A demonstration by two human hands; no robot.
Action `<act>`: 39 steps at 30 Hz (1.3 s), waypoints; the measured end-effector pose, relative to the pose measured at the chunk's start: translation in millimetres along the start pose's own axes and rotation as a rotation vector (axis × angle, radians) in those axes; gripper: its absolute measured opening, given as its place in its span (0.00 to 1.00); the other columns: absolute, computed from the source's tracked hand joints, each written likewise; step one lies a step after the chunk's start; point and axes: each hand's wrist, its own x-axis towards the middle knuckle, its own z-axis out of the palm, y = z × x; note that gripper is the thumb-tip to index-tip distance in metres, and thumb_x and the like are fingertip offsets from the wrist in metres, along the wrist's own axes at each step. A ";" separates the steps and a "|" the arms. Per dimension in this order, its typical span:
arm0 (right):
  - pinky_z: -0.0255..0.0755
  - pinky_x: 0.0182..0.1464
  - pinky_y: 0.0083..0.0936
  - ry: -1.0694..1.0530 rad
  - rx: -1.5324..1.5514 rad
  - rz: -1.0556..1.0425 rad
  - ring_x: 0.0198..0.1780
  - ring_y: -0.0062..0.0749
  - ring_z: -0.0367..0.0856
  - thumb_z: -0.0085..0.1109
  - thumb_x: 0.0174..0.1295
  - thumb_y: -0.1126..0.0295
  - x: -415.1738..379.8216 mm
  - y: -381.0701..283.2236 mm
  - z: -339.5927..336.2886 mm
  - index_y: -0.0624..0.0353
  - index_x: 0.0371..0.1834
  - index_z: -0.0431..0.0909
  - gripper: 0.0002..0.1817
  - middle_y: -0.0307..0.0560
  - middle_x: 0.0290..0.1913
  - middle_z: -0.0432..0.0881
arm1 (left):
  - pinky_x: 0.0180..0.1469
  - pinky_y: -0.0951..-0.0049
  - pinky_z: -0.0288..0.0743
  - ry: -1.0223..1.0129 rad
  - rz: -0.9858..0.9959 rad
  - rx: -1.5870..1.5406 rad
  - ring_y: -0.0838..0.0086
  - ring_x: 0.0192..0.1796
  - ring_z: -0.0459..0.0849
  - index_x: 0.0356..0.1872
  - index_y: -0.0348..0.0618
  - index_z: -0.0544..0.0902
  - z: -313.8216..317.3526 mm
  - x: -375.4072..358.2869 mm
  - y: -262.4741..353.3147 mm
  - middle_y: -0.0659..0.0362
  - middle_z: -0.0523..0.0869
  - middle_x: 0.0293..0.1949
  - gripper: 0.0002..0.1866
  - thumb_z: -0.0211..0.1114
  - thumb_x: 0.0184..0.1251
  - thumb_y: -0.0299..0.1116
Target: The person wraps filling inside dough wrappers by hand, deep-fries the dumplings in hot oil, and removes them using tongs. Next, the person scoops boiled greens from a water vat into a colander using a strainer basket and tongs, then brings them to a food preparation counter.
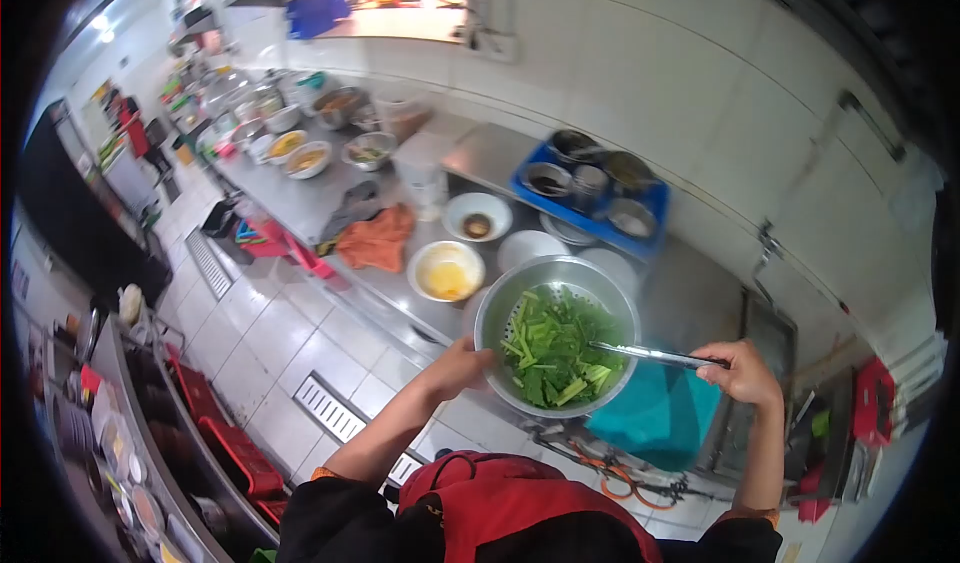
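A round metal colander (483, 315) with small holes in its wall is in front of me, holding chopped leafy greens (562, 348). My left hand (466, 371) is closed on the colander's left rim. My right hand (738, 371) is wrapped round the dark end of a long-handled metal utensil (660, 356). The utensil's shaft crosses the right rim, and its head is hidden among the leaves, so its kind does not show. Just left of the colander stands a white bowl with yellow liquid (446, 271); behind that is a white bowl with brown sauce (477, 218).
A blue tray (640, 238) with several metal pots sits at the back of the steel counter. An orange cloth (376, 240) and several food bowls (308, 160) lie to the left. Below the colander is a teal basin (660, 418). A person in red (135, 128) stands far left.
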 end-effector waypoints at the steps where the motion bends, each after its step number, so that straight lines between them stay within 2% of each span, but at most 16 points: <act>1: 0.63 0.25 0.18 -0.009 -0.034 -0.028 0.22 0.18 0.70 0.61 0.48 0.74 17.8 -16.3 15.2 0.60 0.37 0.79 0.11 0.42 0.21 0.78 | 0.32 0.76 0.78 0.034 0.027 -0.020 0.70 0.36 0.81 0.51 0.34 0.69 -24.6 -12.6 1.2 0.53 0.80 0.39 0.22 0.51 0.53 0.30; 6: 0.67 0.28 0.20 -0.139 -0.023 -0.160 0.24 0.22 0.75 0.61 0.48 0.73 109.5 -86.9 99.3 0.60 0.39 0.78 0.13 0.45 0.23 0.79 | 0.36 0.72 0.79 0.240 0.098 -0.069 0.66 0.38 0.81 0.52 0.32 0.67 -127.6 -73.6 -2.4 0.51 0.79 0.41 0.23 0.50 0.52 0.27; 7: 0.68 0.30 0.21 -0.190 0.032 -0.164 0.25 0.27 0.77 0.61 0.48 0.70 126.4 -98.4 116.0 0.59 0.37 0.78 0.12 0.47 0.25 0.80 | 0.36 0.71 0.79 0.276 0.089 -0.115 0.66 0.38 0.81 0.53 0.32 0.66 -144.4 -83.4 -5.9 0.50 0.79 0.41 0.23 0.49 0.52 0.26; 9: 0.68 0.31 0.24 -0.170 -0.129 -0.299 0.26 0.32 0.78 0.61 0.47 0.67 160.3 -112.4 149.4 0.57 0.36 0.79 0.12 0.48 0.25 0.80 | 0.38 0.68 0.79 0.342 0.071 -0.206 0.64 0.39 0.81 0.53 0.33 0.65 -176.0 -101.4 -12.8 0.49 0.79 0.40 0.23 0.48 0.53 0.25; 10: 0.69 0.32 0.26 -0.235 -0.148 -0.268 0.27 0.37 0.78 0.61 0.47 0.66 171.2 -139.8 156.0 0.56 0.36 0.79 0.12 0.50 0.26 0.80 | 0.37 0.65 0.80 0.361 0.058 -0.217 0.62 0.39 0.82 0.54 0.32 0.63 -189.1 -109.5 -13.1 0.47 0.78 0.42 0.23 0.46 0.53 0.24; 13: 0.69 0.32 0.26 -0.297 -0.082 -0.317 0.27 0.39 0.78 0.61 0.47 0.66 219.1 -162.8 190.0 0.56 0.36 0.79 0.12 0.51 0.26 0.79 | 0.36 0.67 0.80 0.495 0.052 -0.278 0.63 0.38 0.82 0.54 0.32 0.64 -224.9 -112.1 -28.3 0.48 0.78 0.41 0.22 0.46 0.54 0.24; 17: 0.69 0.34 0.26 -0.368 -0.048 -0.337 0.30 0.36 0.79 0.60 0.47 0.69 282.5 -198.8 216.0 0.57 0.38 0.78 0.13 0.51 0.28 0.80 | 0.36 0.69 0.80 0.604 0.045 -0.355 0.65 0.37 0.82 0.53 0.33 0.65 -264.7 -103.6 -25.6 0.48 0.78 0.41 0.21 0.47 0.55 0.24; 18: 0.69 0.35 0.26 -0.316 -0.097 -0.403 0.30 0.36 0.79 0.60 0.47 0.69 297.5 -208.8 220.1 0.58 0.38 0.78 0.13 0.51 0.29 0.80 | 0.36 0.69 0.80 0.635 0.057 -0.365 0.66 0.37 0.82 0.52 0.32 0.66 -274.9 -97.7 -23.6 0.49 0.78 0.41 0.20 0.47 0.55 0.24; 21: 0.69 0.31 0.23 -0.392 0.001 -0.357 0.27 0.27 0.77 0.60 0.48 0.68 352.3 -225.5 233.7 0.59 0.38 0.78 0.13 0.47 0.27 0.80 | 0.35 0.71 0.79 0.674 0.095 -0.399 0.69 0.37 0.81 0.51 0.33 0.67 -316.0 -75.2 -22.1 0.51 0.78 0.40 0.19 0.49 0.56 0.25; 24: 0.67 0.27 0.20 -0.390 0.038 -0.265 0.23 0.19 0.74 0.59 0.49 0.71 416.1 -238.5 249.0 0.59 0.38 0.78 0.12 0.42 0.24 0.79 | 0.35 0.71 0.79 0.714 0.088 -0.426 0.70 0.36 0.81 0.51 0.33 0.68 -353.9 -52.8 4.4 0.52 0.78 0.40 0.19 0.49 0.57 0.26; 25: 0.64 0.24 0.17 -0.445 0.188 -0.218 0.21 0.15 0.70 0.57 0.50 0.75 424.6 -262.7 247.0 0.61 0.38 0.78 0.11 0.38 0.21 0.76 | 0.35 0.71 0.79 0.743 0.095 -0.409 0.69 0.36 0.81 0.51 0.33 0.68 -367.3 -43.0 14.3 0.52 0.78 0.40 0.19 0.49 0.57 0.26; 26: 0.64 0.24 0.16 -0.464 0.163 -0.254 0.20 0.15 0.69 0.56 0.51 0.75 442.5 -268.9 249.3 0.61 0.38 0.78 0.10 0.37 0.21 0.76 | 0.35 0.70 0.78 0.766 0.094 -0.389 0.69 0.36 0.81 0.51 0.33 0.68 -378.8 -35.9 20.6 0.52 0.78 0.40 0.19 0.49 0.57 0.26; 29: 0.64 0.24 0.16 -0.499 0.188 -0.263 0.21 0.15 0.69 0.55 0.52 0.76 489.1 -289.5 255.4 0.63 0.38 0.78 0.10 0.35 0.21 0.75 | 0.37 0.67 0.79 0.747 0.117 -0.318 0.66 0.39 0.81 0.53 0.37 0.66 -427.6 -8.2 30.4 0.50 0.77 0.42 0.23 0.53 0.55 0.32; 35: 0.65 0.24 0.16 -0.498 0.173 -0.268 0.22 0.15 0.70 0.54 0.53 0.76 560.9 -312.5 262.4 0.64 0.38 0.77 0.10 0.35 0.21 0.75 | 0.39 0.68 0.78 0.648 0.092 -0.426 0.67 0.40 0.80 0.52 0.39 0.68 -496.1 44.7 46.4 0.54 0.77 0.42 0.21 0.51 0.55 0.32; 37: 0.65 0.24 0.16 -0.490 0.199 -0.220 0.22 0.15 0.70 0.54 0.53 0.76 583.7 -320.4 265.8 0.65 0.38 0.77 0.09 0.36 0.21 0.75 | 0.34 0.71 0.78 0.626 0.094 -0.459 0.68 0.38 0.80 0.51 0.39 0.68 -525.2 74.1 36.7 0.54 0.77 0.41 0.21 0.51 0.52 0.28; 39: 0.66 0.24 0.17 -0.350 0.104 -0.203 0.22 0.15 0.71 0.55 0.51 0.74 604.2 -336.2 274.1 0.64 0.37 0.78 0.10 0.37 0.19 0.74 | 0.30 0.74 0.78 0.521 0.033 -0.375 0.70 0.34 0.80 0.51 0.38 0.68 -560.4 100.8 28.9 0.54 0.78 0.40 0.22 0.51 0.51 0.26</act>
